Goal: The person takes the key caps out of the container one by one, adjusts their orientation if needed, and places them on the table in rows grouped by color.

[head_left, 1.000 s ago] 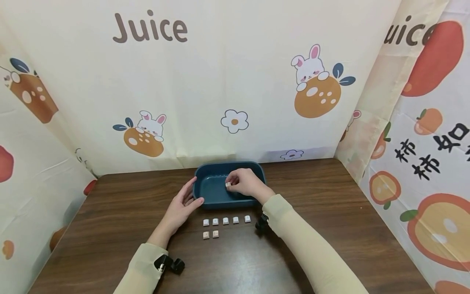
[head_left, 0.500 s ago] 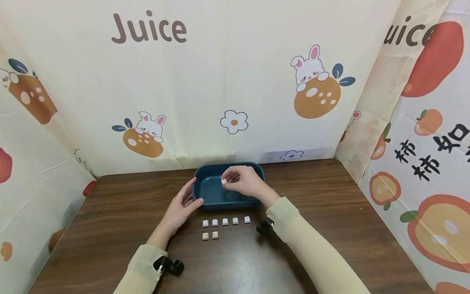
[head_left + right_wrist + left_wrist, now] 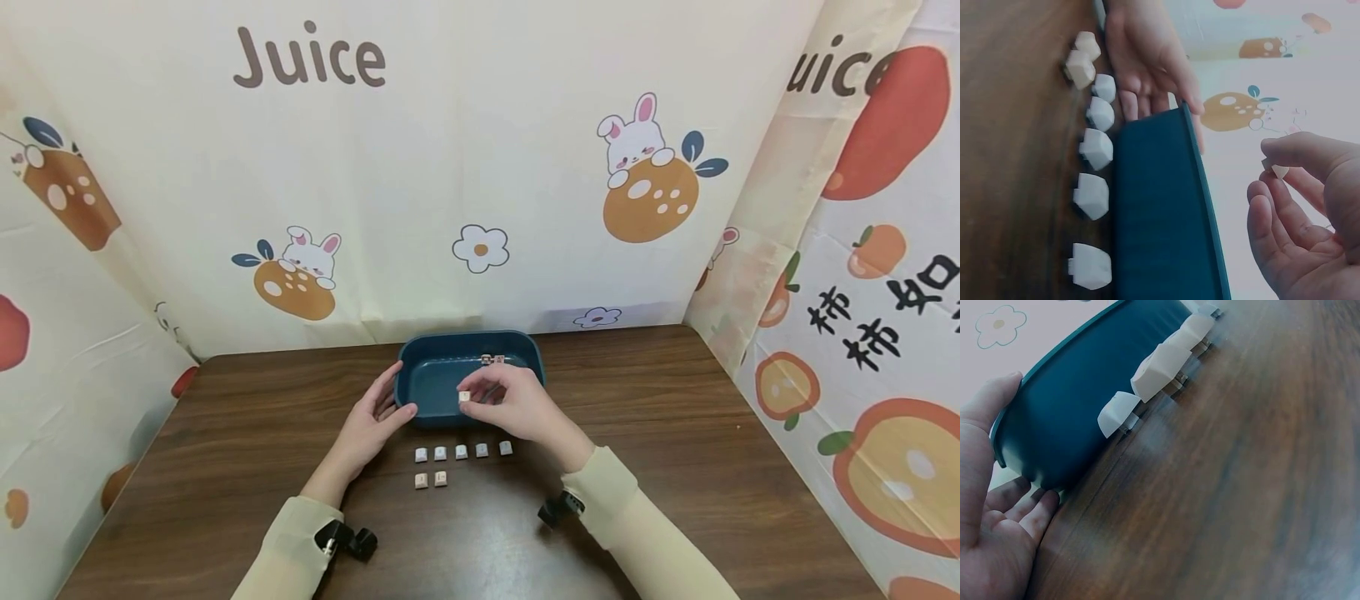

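A dark teal rectangular tray (image 3: 435, 408) sits at the back of the table. My left hand (image 3: 371, 421) rests against its left end, fingers fairly straight and thumb touching the rim, as the left wrist view also shows. Between thumb and fingers my right hand (image 3: 517, 404) pinches a pale keycap (image 3: 464, 397), held above the tray's near side. In the right wrist view a small part shows beneath the held keycap (image 3: 1280, 170). Two small pieces (image 3: 492, 360), apparently keycaps, lie inside the tray near its far wall; my right hand hides some of the tray's floor.
In front of the tray stands a row of several white keycaps (image 3: 461, 452). Two peach-tinted keycaps (image 3: 431, 480) form a second row at its left. Clear switch-like bases show under some in the left wrist view. A printed cloth (image 3: 420, 167) hangs behind the wooden table (image 3: 247, 450).
My right hand first lifts the keycap off the tray's inside, then draws it nearer to me. The two pieces by the far wall come into view. My left hand stays put.
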`<state>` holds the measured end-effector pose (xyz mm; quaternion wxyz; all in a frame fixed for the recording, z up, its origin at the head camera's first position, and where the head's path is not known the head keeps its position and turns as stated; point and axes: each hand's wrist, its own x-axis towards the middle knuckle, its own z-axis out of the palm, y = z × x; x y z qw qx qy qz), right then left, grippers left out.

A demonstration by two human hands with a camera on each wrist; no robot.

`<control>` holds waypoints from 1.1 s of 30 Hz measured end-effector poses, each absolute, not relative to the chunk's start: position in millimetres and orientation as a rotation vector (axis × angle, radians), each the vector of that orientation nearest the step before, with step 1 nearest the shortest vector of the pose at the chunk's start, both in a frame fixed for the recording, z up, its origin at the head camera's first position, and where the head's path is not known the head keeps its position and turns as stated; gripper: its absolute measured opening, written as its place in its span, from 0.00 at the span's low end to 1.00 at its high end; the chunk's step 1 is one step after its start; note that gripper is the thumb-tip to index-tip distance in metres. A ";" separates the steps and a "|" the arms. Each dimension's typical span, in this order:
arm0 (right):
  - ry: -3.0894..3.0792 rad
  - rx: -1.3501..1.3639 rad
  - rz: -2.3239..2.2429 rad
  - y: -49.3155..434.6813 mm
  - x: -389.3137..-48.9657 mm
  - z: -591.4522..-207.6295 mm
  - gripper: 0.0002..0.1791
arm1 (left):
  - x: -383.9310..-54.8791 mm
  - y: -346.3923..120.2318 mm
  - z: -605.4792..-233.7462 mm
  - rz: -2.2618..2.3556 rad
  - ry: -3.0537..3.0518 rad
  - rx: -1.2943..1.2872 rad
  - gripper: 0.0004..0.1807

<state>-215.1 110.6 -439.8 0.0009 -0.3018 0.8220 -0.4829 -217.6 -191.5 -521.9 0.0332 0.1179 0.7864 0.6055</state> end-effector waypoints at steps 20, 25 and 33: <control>2.539 -0.976 -1.442 107.0 -160.0 -468.9 0.08 | -218.2 -191.8 -524.3 1.872 2.413 0.356 0.43; 2.598 -0.931 -1.426 105.7 -152.5 -472.6 0.10 | -217.7 -191.8 -524.0 1.869 2.419 0.357 0.43; 2.662 -0.880 -1.343 99.9 -150.0 -482.9 0.09 | -217.8 -192.0 -522.0 1.869 2.420 0.372 0.43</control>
